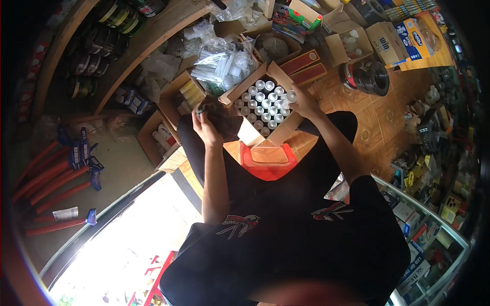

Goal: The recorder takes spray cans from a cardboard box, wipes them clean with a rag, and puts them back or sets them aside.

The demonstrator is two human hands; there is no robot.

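An open cardboard box (251, 136) sits between my knees, filled with rows of upright cylinders (266, 103) with round silvery tops. My right hand (305, 105) is at the box's right edge, its fingers closed round one silver-topped cylinder (291, 96). At the box's left side, my left hand (206, 129) is closed on a dark, crumpled rag (218, 113). The rag hangs beside the carton's left wall; the fingers' far side is partly hidden by it.
A red plastic stool (268, 162) is below the box. Clear plastic bags (224, 66) of white parts lie beyond it, beside cartons (349, 47). A black coil (371, 79) rests on the tiled floor at right. Orange-handled tools (53, 178) lie left; a glass case (429, 239) stands right.
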